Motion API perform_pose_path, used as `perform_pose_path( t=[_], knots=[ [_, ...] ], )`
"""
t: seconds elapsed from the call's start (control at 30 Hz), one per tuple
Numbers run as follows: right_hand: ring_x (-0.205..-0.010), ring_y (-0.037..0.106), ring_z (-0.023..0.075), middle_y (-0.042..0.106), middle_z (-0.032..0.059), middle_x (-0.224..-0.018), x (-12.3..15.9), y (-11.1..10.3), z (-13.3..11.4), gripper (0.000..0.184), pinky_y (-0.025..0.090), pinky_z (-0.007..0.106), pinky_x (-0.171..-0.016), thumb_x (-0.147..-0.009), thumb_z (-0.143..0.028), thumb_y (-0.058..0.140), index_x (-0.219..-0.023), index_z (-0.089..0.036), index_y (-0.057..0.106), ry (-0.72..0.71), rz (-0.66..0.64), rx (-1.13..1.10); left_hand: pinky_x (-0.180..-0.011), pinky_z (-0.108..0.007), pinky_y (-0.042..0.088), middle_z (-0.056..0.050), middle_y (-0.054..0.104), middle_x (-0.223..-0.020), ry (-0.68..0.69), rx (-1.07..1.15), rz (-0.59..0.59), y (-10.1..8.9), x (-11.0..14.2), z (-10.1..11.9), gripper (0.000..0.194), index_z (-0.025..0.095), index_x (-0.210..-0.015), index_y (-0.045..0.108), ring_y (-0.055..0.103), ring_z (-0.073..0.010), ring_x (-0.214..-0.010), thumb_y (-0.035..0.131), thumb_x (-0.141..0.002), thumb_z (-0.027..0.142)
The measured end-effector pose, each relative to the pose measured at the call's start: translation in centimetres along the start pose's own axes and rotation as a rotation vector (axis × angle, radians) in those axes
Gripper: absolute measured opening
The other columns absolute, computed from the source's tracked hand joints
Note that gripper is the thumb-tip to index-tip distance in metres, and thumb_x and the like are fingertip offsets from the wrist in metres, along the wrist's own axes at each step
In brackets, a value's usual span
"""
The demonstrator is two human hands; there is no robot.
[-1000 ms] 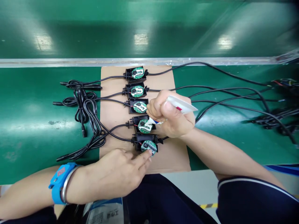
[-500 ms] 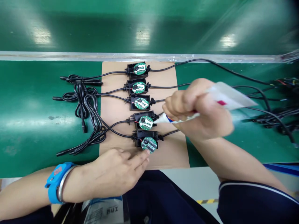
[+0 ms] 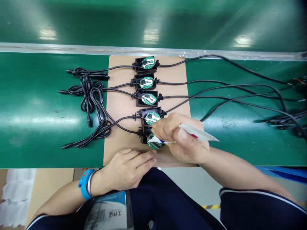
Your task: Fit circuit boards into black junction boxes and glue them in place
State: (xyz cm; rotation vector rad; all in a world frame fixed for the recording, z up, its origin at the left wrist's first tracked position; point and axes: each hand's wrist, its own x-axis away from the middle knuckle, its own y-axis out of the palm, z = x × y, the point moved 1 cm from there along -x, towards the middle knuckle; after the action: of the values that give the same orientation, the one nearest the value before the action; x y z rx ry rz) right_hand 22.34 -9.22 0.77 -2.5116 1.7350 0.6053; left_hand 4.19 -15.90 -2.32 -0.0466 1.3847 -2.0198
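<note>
My right hand (image 3: 181, 137) is closed around a white squeeze tube (image 3: 202, 134) of glue, its nozzle pointing left over the nearest round green circuit board (image 3: 153, 147). The flattened tail of the tube sticks out past my thumb. My left hand (image 3: 131, 169) lies palm down on the cardboard, fingers stretched out, fingertips at the near edge of that same board. Just beyond it, another circuit board (image 3: 153, 118) carries a white bead of glue and sits in a black plastic housing (image 3: 144, 112). The nozzle and my right hand partly cover the nearest board.
Farther housings hold boards with white glue lines, such as the farthest board (image 3: 148, 63). All stand on a cardboard sheet (image 3: 120, 105) over the green table (image 3: 35, 127). Coiled black cables (image 3: 96, 111) lie left; others run right to a dark cable bundle (image 3: 287, 119). A metal strip (image 3: 96, 49) edges the back.
My right hand has brought the tube down and left, from the second-nearest board to the nearest one. My left hand stays by the nearest board. The whole view has shifted slightly.
</note>
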Motion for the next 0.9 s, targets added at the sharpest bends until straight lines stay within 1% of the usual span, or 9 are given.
perform_pose_path(
  t=[0.13, 0.3, 0.4, 0.5, 0.6, 0.8, 0.9],
  knots=[
    [-0.049, 0.034, 0.0101, 0.036, -0.0028, -0.059, 0.2, -0.5, -0.2, 0.029, 0.024, 0.027, -0.047, -0.097, -0.037, 0.053, -0.074, -0.02, 0.051, -0.005, -0.021, 0.067, -0.068, -0.03, 0.05, -0.005, 0.068, -0.131, -0.037, 0.022, 0.039, 0.7, 0.4, 0.2, 0.031, 0.013, -0.119, 0.063, 0.062, -0.0155, -0.082, 0.054, -0.089, 0.012],
    [-0.049, 0.031, 0.0102, 0.033, -0.0033, -0.059, 0.7, -0.6, -1.0, 0.026, 0.024, 0.028, -0.048, -0.096, -0.033, 0.054, -0.074, -0.02, 0.052, 0.035, 0.011, 0.02, -0.069, -0.031, 0.05, -0.005, 0.066, -0.135, -0.058, 0.019, 0.065, 1.0, 0.5, 0.3, 0.032, 0.013, -0.119, 0.063, 0.062, -0.0155, -0.083, 0.055, -0.089, 0.012],
    [-0.048, 0.029, 0.0098, 0.032, -0.0032, -0.059, 1.1, -0.7, -1.5, 0.027, 0.023, 0.028, -0.048, -0.097, -0.033, 0.052, -0.074, -0.019, 0.051, 0.065, -0.004, 0.037, -0.071, -0.031, 0.05, -0.005, 0.065, -0.136, -0.069, 0.025, 0.069, 1.0, 0.5, 0.3, 0.031, 0.013, -0.118, 0.064, 0.063, -0.0155, -0.084, 0.054, -0.089, 0.011],
    [-0.049, 0.03, 0.0101, 0.031, -0.0033, -0.058, 1.4, -0.9, -2.0, 0.028, 0.023, 0.029, -0.048, -0.098, -0.033, 0.051, -0.073, -0.02, 0.05, 0.09, 0.004, 0.082, -0.071, -0.031, 0.051, -0.005, 0.063, -0.138, -0.077, 0.033, 0.056, 1.1, 0.5, 0.3, 0.031, 0.013, -0.118, 0.064, 0.063, -0.0162, -0.085, 0.055, -0.088, 0.011],
    [-0.048, 0.029, 0.0099, 0.03, -0.0038, -0.058, 1.5, -1.2, -2.3, 0.028, 0.023, 0.029, -0.048, -0.097, -0.033, 0.051, -0.072, -0.02, 0.049, 0.09, 0.02, 0.072, -0.07, -0.032, 0.051, -0.005, 0.063, -0.139, -0.079, 0.043, 0.046, 1.1, 0.5, 0.2, 0.032, 0.013, -0.119, 0.064, 0.063, -0.0168, -0.085, 0.056, -0.088, 0.01],
    [-0.048, 0.028, 0.0095, 0.031, -0.0038, -0.058, 1.1, -1.8, -2.0, 0.028, 0.021, 0.028, -0.048, -0.096, -0.032, 0.054, -0.072, -0.02, 0.05, 0.075, 0.058, 0.04, -0.071, -0.032, 0.051, -0.007, 0.063, -0.138, -0.08, 0.06, 0.059, 1.1, 0.5, 0.1, 0.032, 0.012, -0.12, 0.063, 0.062, -0.0168, -0.085, 0.056, -0.089, 0.009],
    [-0.048, 0.029, 0.0096, 0.031, -0.0036, -0.059, 0.8, -1.9, -1.6, 0.027, 0.021, 0.028, -0.047, -0.096, -0.032, 0.054, -0.073, -0.02, 0.05, 0.052, 0.045, 0.05, -0.073, -0.033, 0.052, -0.007, 0.063, -0.139, -0.079, 0.063, 0.055, 1.2, 0.6, 0.2, 0.034, 0.012, -0.122, 0.063, 0.063, -0.0174, -0.088, 0.056, -0.088, 0.008]
  ],
)
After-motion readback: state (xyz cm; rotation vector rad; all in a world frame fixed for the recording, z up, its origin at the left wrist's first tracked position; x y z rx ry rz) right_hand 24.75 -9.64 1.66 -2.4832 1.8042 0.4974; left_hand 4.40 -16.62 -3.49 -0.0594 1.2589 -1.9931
